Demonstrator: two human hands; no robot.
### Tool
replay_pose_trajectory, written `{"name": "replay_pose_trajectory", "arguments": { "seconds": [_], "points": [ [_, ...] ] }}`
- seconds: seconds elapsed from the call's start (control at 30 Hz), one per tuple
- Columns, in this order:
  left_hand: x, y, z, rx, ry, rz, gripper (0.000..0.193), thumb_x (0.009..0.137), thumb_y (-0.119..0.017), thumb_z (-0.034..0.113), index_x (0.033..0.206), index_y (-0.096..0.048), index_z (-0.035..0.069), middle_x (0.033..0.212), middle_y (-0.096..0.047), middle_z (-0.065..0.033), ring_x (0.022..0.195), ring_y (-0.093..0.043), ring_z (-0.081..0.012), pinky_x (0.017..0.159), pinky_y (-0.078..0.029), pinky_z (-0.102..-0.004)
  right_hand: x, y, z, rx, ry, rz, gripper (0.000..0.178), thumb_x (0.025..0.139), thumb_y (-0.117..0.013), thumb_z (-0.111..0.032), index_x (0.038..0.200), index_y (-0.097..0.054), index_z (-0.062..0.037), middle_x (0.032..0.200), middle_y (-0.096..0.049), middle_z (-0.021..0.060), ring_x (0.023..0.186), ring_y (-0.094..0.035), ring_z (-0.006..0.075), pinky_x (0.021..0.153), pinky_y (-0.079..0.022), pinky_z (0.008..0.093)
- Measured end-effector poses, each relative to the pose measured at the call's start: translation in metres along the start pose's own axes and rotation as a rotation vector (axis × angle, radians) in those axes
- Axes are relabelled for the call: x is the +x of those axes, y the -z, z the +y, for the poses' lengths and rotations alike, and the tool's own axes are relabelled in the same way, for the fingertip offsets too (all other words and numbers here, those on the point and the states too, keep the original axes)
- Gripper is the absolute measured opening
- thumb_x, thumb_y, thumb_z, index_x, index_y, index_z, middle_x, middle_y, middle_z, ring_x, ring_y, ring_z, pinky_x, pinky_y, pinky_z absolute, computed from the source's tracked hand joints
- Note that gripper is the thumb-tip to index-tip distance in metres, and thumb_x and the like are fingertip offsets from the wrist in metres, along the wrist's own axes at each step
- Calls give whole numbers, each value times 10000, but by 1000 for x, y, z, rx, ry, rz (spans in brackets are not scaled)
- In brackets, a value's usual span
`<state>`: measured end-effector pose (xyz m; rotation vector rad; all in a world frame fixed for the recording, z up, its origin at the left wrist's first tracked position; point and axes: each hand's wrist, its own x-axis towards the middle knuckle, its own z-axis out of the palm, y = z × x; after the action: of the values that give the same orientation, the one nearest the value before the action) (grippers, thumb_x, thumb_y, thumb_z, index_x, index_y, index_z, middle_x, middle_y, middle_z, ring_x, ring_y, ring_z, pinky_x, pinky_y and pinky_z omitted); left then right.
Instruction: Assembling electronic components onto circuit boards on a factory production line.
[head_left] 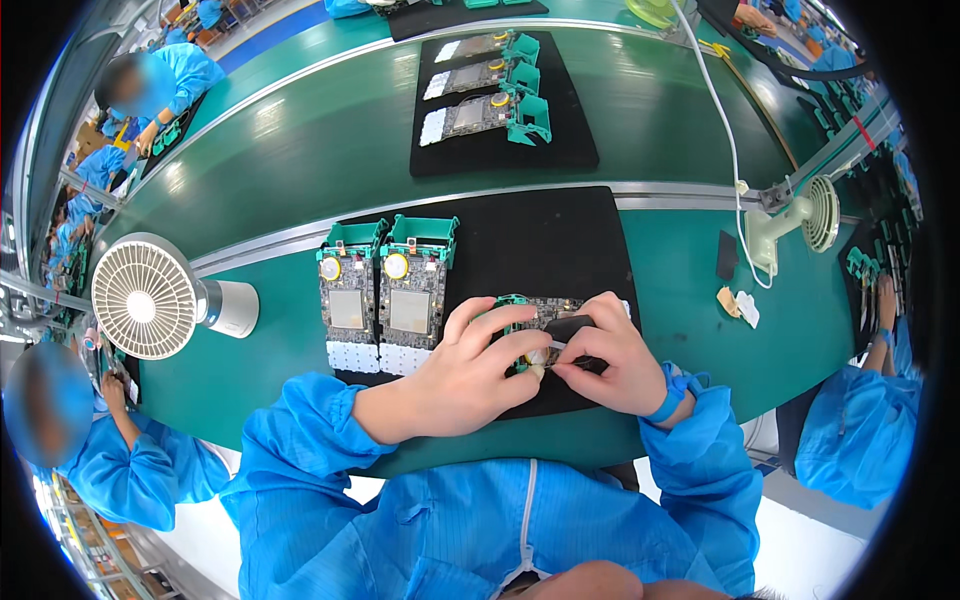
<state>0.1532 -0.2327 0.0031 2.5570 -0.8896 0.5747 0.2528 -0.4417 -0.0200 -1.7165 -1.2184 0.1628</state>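
Observation:
On the black mat, a circuit board with green plastic parts lies partly hidden beneath my hands. My left hand comes in over its left end, fingers curled, thumb and index fingertips close together at a small pale part. From the other side my right hand meets it, thumb and index finger pinched at the same spot. What either pinch holds is too small to make out. A small black flat piece shows by the right fingers. To the left lie two more boards, each with a green plastic housing.
A white fan stands at left, a pale green fan at right with a white cable. Beyond the metal rail, three boards with green housings rest on another black mat. Paper scraps lie right. Other people work at both sides.

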Motion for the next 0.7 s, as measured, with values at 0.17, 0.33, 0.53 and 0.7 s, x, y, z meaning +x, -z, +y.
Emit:
{"name": "replay_pose_trajectory", "arguments": {
  "seconds": [0.17, 0.33, 0.53, 0.7],
  "points": [
    [5, 1, -2, -52, 57, -64, 136, 684, -687, 113, 787, -601, 138, 1162, -531, -79, 1247, -424, -347, 1007, -327, -589, -1, -1, 0, -36, -8, 0, 167, 715, -773, -73, 800, -635, -112, 933, -530, 70, 924, -470, 284, 776, -408, 373],
    [-1, -3, -4, -89, 49, -42, 162, 667, -713, 95, 785, -609, 137, 1157, -525, -79, 1255, -412, -357, 1003, -313, -618, -1, -8, -5, -46, -57, 66, 163, 723, -774, -78, 804, -634, -101, 916, -524, 78, 917, -470, 282, 768, -411, 370],
    [2, 0, -6, -85, 21, -49, 143, 684, -719, 103, 765, -604, 131, 1123, -517, -81, 1252, -411, -358, 1002, -299, -645, 2, -1, -1, -34, -16, 16, 159, 710, -770, -67, 803, -645, -99, 916, -528, 74, 888, -473, 269, 753, -396, 362],
    [-3, -8, -13, -198, 5, -43, 162, 702, -719, 87, 778, -577, 103, 1015, -502, -72, 1084, -462, -325, 987, -334, -607, 3, -3, -2, -27, 3, -12, 153, 723, -760, -82, 804, -632, -104, 868, -511, 67, 871, -467, 269, 741, -394, 361]
  ]
}}
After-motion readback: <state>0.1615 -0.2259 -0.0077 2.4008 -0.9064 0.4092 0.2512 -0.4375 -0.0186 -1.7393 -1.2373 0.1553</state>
